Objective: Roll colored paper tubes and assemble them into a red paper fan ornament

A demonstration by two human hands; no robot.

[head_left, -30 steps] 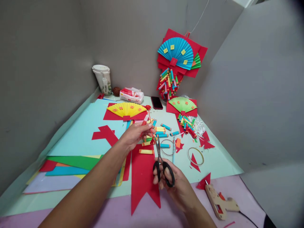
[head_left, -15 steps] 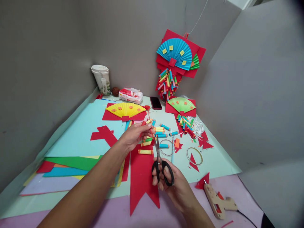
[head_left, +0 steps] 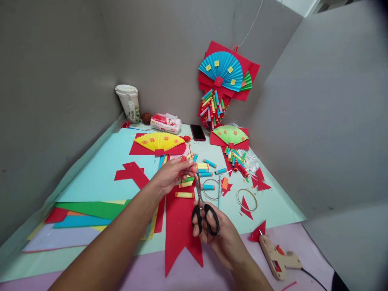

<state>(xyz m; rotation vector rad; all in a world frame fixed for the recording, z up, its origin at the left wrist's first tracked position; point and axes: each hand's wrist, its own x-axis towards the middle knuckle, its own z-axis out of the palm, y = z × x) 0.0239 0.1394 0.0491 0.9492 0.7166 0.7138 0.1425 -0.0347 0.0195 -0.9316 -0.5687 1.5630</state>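
My left hand (head_left: pixel 172 173) pinches a thin red string (head_left: pixel 190 150) that runs up to a small red bundle near the yellow fan (head_left: pixel 160 141). Black-handled scissors (head_left: pixel 199 198) are in my right hand (head_left: pixel 214 232), fingers through the loops, blades pointing up at the left fingertips. Under the hands lies a red paper banner (head_left: pixel 182 226) with a notched lower end. Small paper rolls in yellow, blue and green, such as a yellow one (head_left: pixel 184 195), lie around the fingertips.
A glue gun (head_left: pixel 280 258) lies at the front right, near tape rings (head_left: pixel 247 200) and red scraps. Coloured sheets (head_left: pixel 87 214) are stacked at left. A cup (head_left: pixel 129 103), tissue pack (head_left: pixel 166 123) and phone (head_left: pixel 198 132) stand or lie behind. A fan decoration (head_left: pixel 221 70) hangs at the back.
The scissor blades look closer together and have tilted slightly, with their tips nearer my left fingertips. The whole view has shifted slightly.
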